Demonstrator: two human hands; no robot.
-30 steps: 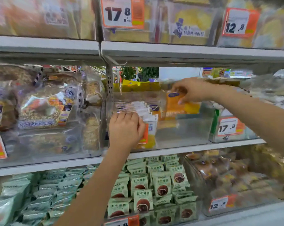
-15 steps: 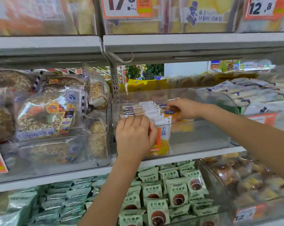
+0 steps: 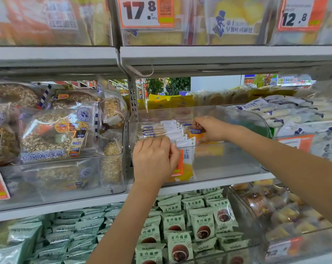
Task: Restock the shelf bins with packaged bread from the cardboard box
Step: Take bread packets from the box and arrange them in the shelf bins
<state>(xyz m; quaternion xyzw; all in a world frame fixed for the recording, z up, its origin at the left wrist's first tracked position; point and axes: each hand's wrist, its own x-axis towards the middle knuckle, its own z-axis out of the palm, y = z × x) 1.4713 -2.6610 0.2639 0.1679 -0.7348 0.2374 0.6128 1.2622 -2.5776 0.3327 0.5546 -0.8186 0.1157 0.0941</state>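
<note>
Middle shelf, clear bin (image 3: 237, 164) at centre of view. A row of white-and-orange bread packs (image 3: 172, 130) stands upright against the bin's left wall, from about 9 o'clock toward the middle; the part of the bin from centre out to 3 o'clock shows bare floor. I judge it under half filled.

My left hand (image 3: 154, 159) is at the bin's front rim, 7 o'clock of the bin, fingers curled over the top edges of the nearest packs; it appears to steady the row. I cannot tell whether it truly grips a pack or only presses on them.

My right hand (image 3: 211, 128) reaches in from 3 o'clock, thumb and fingertips pinching the top seam of an orange pack (image 3: 197, 133) at the row's rear right end. That pack is inside the bin, touching the row, and looks nearly seated.

Cardboard box: not in view, so remaining stock is unknown.

Neighbours: bagel bin (image 3: 66, 180) at 9 o'clock looks full; bin of white-wrapped loaves (image 3: 304, 115) at 2 o'clock is heaped; green-packed buns (image 3: 199, 221) fill the shelf below at 6 o'clock. Price card (image 3: 146, 11) at 12 o'clock reads 17.8.

Judgement: restock of this bin under way, one pack being placed. Left to do: release, straighten the row, fetch more packs to fill the right side.
</note>
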